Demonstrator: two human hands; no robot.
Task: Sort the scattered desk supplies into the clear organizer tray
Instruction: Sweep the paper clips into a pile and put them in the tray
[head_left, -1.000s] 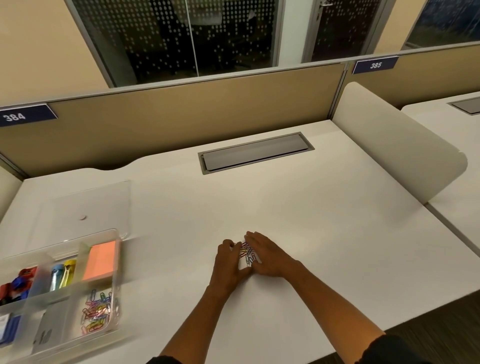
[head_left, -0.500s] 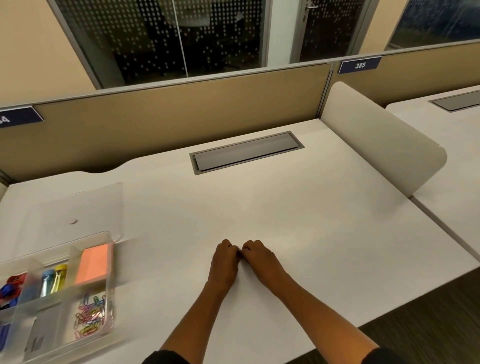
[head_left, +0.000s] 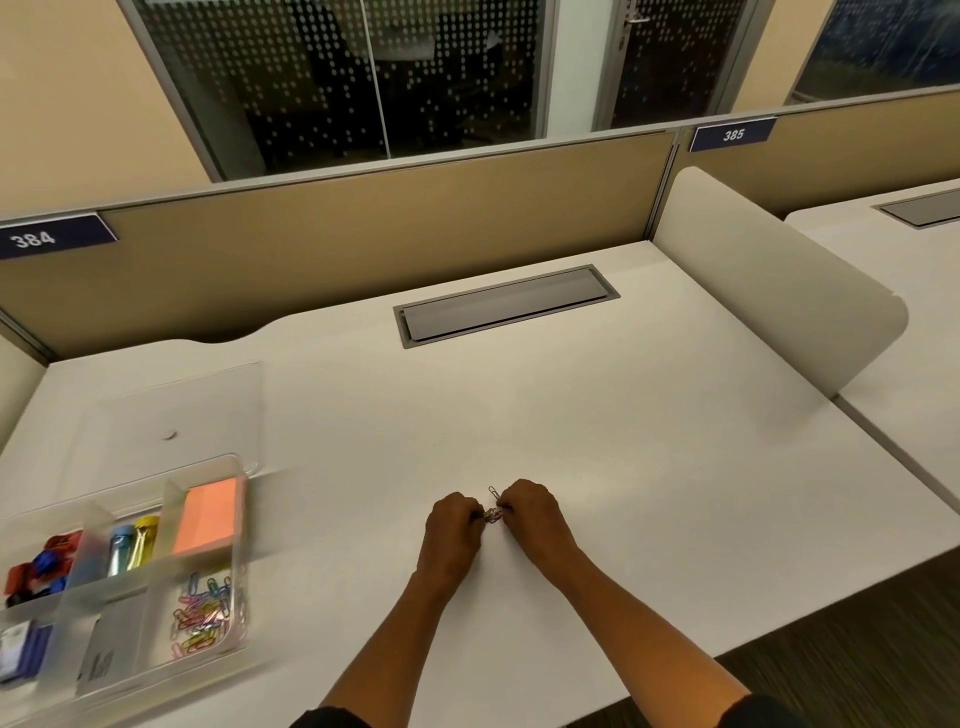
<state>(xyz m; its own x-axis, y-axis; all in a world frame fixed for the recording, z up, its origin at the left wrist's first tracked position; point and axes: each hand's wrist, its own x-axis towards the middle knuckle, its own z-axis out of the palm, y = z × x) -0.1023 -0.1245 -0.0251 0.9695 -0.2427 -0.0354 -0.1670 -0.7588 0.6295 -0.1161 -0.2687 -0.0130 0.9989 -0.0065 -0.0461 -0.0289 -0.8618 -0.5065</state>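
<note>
Your two hands meet knuckle to knuckle at the near middle of the desk (head_left: 597, 415), and between them sits a small bunch of clips (head_left: 493, 514), pressed together where your fingertips come close. Your left hand (head_left: 453, 532) is curled into a loose fist with its fingers closed on the bunch from 9 o'clock; your right hand (head_left: 532, 512) is curled the same way and pinches it from 3 o'clock. One clip (head_left: 493, 491) pokes out at 12 o'clock of the bunch, lying on the desk just beside your right knuckles. How many clips you hold is hidden by your fingers. Well apart from your hands, at 9 o'clock, stands the tray (head_left: 236, 519), blurred in this view. Its near right compartment holds a heap of coloured clips (head_left: 202, 613). Behind that, at 12 o'clock of the heap, an orange pad (head_left: 208, 514) fills its own compartment. At 9 o'clock of the pad two highlighters (head_left: 132, 543), one blue and one yellow, lie side by side, and farther left sit red and blue binder clips (head_left: 39, 569). The near left compartments hold flat items too blurred to name. A clear lid (head_left: 171, 410) lies flat on the desk at 12 o'clock of the tray, touching or nearly touching its far edge. At 12 o'clock of your hands, near the partition (head_left: 363, 244), a grey cable hatch (head_left: 506, 304) is set flush in the desk. A white divider (head_left: 769, 291) stands at 2 o'clock.
</note>
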